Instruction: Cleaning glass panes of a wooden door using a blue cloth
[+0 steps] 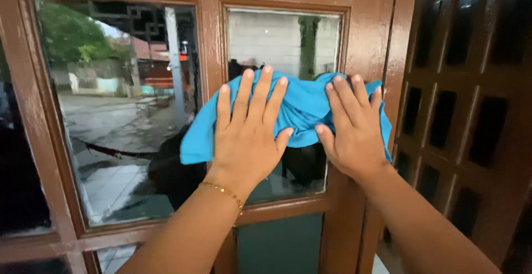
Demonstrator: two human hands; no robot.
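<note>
while both palms press flat, fingers spread, the left hand [246,135] and right hand [353,132] pin a blue cloth [302,110] against a glass pane [282,46] in a brown wooden door [213,46]; hard pressure could crack the glass, or the cloth might slip.

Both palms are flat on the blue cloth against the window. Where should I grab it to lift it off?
Pinch the loose lower-left corner of the blue cloth, coming from the left. It hangs clear of the left hand and right hand, over the window frame.
</note>
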